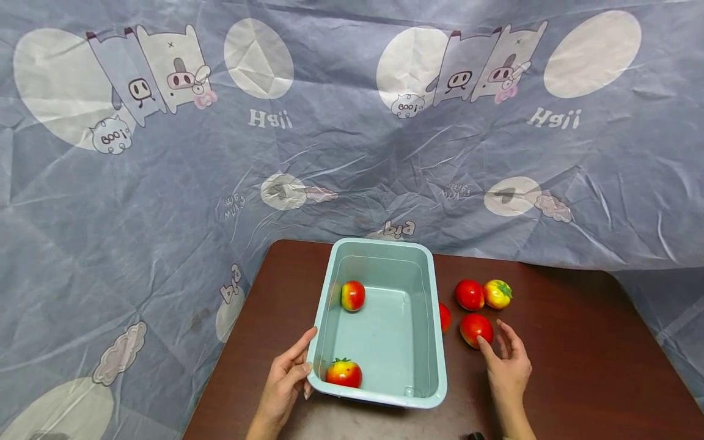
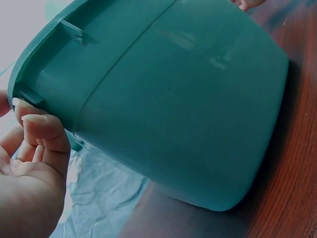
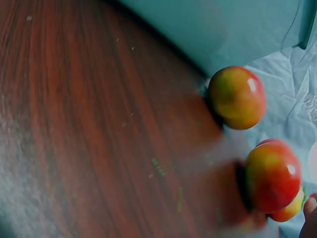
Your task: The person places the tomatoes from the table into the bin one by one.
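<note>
A pale teal plastic basin (image 1: 430, 318) stands on the brown table (image 1: 577, 366). My left hand (image 1: 301, 366) grips its near left rim, with the thumb on top and the fingers (image 2: 43, 130) curled under the lip of the basin (image 2: 188, 109). Two red-yellow tomatoes lie inside, one near the back left (image 1: 352, 296) and one at the front left corner (image 1: 343, 373). My right hand (image 1: 503, 343) is open with spread fingers, and its index fingertip touches a red tomato (image 1: 475, 329) on the table right of the basin.
More tomatoes lie right of the basin: a red one (image 1: 469, 294), a yellow-red one (image 1: 497, 294), and one half hidden against the basin wall (image 1: 444, 317) (image 3: 237, 97). A blue cartoon-print cloth (image 1: 330, 153) hangs behind and left of the table.
</note>
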{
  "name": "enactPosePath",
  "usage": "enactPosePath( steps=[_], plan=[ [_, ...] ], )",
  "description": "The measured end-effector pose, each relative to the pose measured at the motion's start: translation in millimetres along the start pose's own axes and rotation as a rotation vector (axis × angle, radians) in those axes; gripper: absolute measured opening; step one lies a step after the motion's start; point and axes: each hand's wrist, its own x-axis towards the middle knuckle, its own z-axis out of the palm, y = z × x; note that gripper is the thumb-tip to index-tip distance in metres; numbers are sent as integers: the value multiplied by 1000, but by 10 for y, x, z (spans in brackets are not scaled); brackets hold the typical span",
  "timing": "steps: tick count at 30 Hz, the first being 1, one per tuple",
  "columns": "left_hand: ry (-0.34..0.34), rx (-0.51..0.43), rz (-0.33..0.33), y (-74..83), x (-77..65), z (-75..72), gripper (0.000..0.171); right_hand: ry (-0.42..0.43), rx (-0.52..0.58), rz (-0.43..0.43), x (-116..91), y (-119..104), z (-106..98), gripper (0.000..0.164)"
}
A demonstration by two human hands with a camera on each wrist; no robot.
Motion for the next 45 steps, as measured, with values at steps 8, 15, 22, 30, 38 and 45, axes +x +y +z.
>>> enactPosePath(
  steps=[8, 15, 22, 30, 38, 45],
  plan=[
    [11, -4, -16, 4, -7, 3, 57, -14, -109, 35, 40, 186, 32, 67],
    [23, 2, -22, 2, -6, 8, 56, -64, -115, 121, 66, 347, 62, 74],
    [30, 8, -26, -2, -5, 7, 57, -116, -191, 178, 69, 401, 78, 78],
    [24, -1, -22, -1, -9, 4, 57, -119, -195, 188, 67, 375, 73, 73],
    [33, 7, -29, -3, -14, 12, 56, -65, -21, 216, 35, 229, 88, 73],
    [36, 1, -26, 3, -11, 18, 56, -83, 138, 127, -15, -127, 127, 71]
  ],
)
